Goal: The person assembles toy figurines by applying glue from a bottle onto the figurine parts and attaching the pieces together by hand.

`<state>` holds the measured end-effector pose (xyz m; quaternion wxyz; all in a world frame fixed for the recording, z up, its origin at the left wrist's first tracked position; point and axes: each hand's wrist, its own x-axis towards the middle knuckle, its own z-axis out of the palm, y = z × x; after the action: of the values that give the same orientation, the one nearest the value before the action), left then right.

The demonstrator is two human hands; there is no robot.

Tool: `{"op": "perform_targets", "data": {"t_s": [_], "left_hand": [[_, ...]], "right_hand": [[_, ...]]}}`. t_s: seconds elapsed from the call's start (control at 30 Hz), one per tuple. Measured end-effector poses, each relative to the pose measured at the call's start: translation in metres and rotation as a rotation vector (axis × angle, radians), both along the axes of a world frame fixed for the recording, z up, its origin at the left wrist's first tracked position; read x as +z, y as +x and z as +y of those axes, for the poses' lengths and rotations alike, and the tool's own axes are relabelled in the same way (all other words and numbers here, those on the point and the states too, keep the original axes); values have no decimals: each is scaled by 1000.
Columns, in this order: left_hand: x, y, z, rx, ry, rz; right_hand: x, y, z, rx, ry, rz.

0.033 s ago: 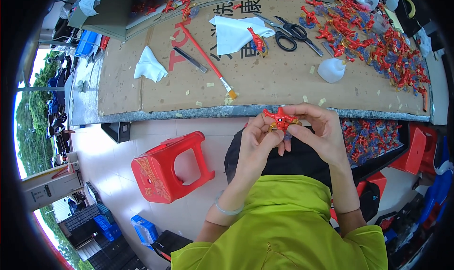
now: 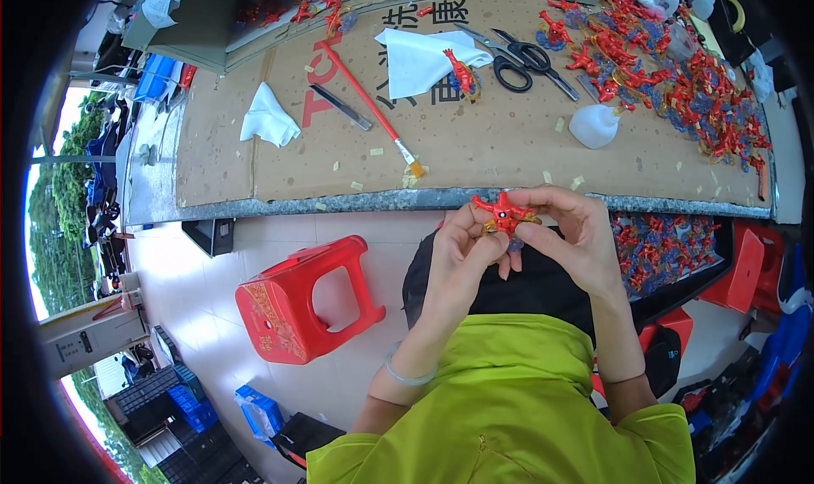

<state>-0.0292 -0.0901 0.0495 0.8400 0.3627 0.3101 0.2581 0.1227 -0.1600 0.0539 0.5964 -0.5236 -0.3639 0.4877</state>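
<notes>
Just off the near edge of the bench, over my lap, I hold a small red toy figure (image 2: 503, 212) with yellow parts. My left hand (image 2: 465, 251) pinches it from the left, and my right hand (image 2: 570, 234) grips its right side between thumb and fingers. Beyond my hands, a similar red figure (image 2: 460, 72) lies on a white cloth (image 2: 415, 60). A white squeeze bottle (image 2: 594, 126) rests on the cardboard to the right, below black-handled scissors (image 2: 512, 72).
Cardboard (image 2: 271, 174) covers the bench. On it lie a red-handled brush (image 2: 373, 111), tweezers (image 2: 341, 107) and a folded cloth (image 2: 270, 115). Piled red figures (image 2: 712, 102) fill the right side. A tray of figures (image 2: 666, 246) sits below; a red stool (image 2: 280, 302) stands left.
</notes>
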Motion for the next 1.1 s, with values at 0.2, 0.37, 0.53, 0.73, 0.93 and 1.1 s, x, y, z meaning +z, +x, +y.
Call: {"op": "perform_targets", "data": {"t_s": [0.2,0.37,0.53,0.73,0.93,1.1], "left_hand": [[-7,-3,0,-25,37,14],[-3,1,-1,54,41,19],[-4,1,-2,72,128,47],[3,0,1,77,152,109],[2,-6,6,17,47,71],[1,-8,8,-2,-68,28]], "right_hand": [[-6,0,-1,-27,6,-27],[0,-7,-2,-154,45,-231],[9,-9,-3,-265,51,-344],[6,-11,-1,-276,46,-226],[7,-13,3,-299,41,-212],[6,-14,6,-303,58,-234]]}}
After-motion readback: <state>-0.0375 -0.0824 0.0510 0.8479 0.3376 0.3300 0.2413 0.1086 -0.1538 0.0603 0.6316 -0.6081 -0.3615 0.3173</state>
